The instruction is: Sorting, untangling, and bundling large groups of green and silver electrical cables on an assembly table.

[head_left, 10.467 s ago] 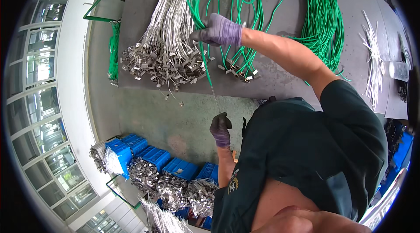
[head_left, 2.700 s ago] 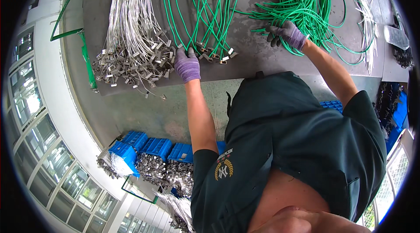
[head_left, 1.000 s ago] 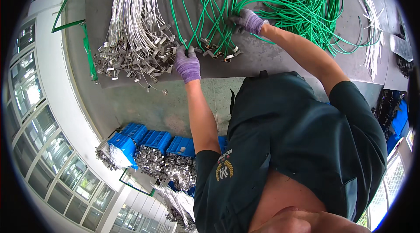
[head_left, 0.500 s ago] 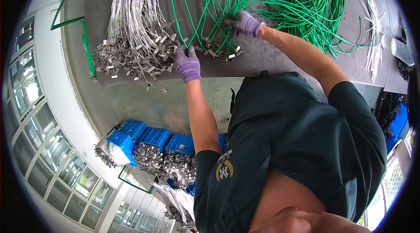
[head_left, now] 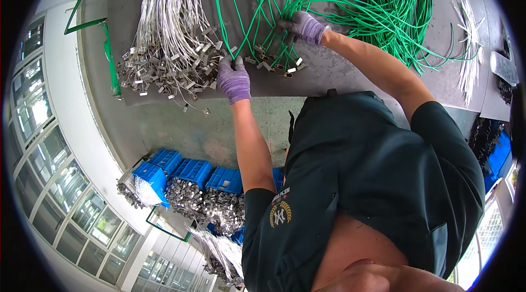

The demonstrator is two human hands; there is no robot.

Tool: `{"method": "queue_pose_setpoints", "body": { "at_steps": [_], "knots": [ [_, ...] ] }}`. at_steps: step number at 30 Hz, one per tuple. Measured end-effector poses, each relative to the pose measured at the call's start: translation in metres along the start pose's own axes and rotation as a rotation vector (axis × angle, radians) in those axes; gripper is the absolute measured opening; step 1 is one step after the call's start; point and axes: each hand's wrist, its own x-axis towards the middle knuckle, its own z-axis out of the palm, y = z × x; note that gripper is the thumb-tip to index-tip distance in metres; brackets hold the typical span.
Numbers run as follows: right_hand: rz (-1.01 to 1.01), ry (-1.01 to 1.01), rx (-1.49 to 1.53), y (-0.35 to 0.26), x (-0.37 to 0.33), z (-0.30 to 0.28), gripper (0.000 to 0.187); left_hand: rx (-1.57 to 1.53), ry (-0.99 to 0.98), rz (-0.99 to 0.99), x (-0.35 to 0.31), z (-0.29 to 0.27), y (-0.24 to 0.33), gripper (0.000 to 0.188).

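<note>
On the grey bench (head_left: 342, 75), the smooth, glossy green wires (head_left: 296, 4) stretch away from the person, loosely crossing, metal-tipped ends nearest. The left hand (head_left: 234, 80) pinches near ends; the right hand (head_left: 306, 27) half-curls at strands, its grip unclear.

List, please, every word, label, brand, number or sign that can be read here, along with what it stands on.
Dark green cloth shirt: pale lettering and a gold wreath-shaped emblem, upside down in the picture; I won't copy out the wording.
Green round cables: no legible text.
Small grey connectors: too small to tell.
Blue plastic crates: no legible text.
</note>
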Motion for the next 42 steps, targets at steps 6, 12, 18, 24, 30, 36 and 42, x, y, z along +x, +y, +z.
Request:
{"method": "queue_pose_setpoints", "body": {
  "at_steps": [6, 12, 18, 24, 30, 36, 42],
  "knots": [
    [-0.023, 0.032, 0.017, 0.003, 0.005, -0.004, 0.039, -0.047, -0.007, 0.015, 0.001, 0.001, 0.004, 0.022],
    [-0.051, 0.031, -0.027, 0.011, 0.012, -0.002, 0.036, -0.053, -0.009, 0.001, 0.001, 0.002, 0.002, 0.021],
    [-0.034, 0.066, -0.036, 0.012, 0.018, -0.001, 0.034, -0.049, 0.0, 0.025, 0.003, -0.002, 0.007, 0.021],
    [-0.07, 0.07, -0.064, -0.017, 0.026, 0.018, 0.036, -0.053, 0.003, -0.03, 0.004, -0.004, 0.003, 0.021],
    [0.002, 0.065, 0.232, -0.026, 0.014, 0.01, 0.031, 0.066, 0.11, 0.147, -0.001, -0.006, 0.027, 0.024],
    [-0.035, 0.031, 0.283, -0.037, -0.007, 0.009, 0.033, 0.376, -0.095, 0.161, -0.01, 0.022, 0.036, 0.033],
    [-0.074, 0.075, 0.297, -0.025, -0.029, -0.02, 0.033, 0.145, 0.205, 0.272, -0.022, -0.019, 0.022, 0.035]
  ]
}}
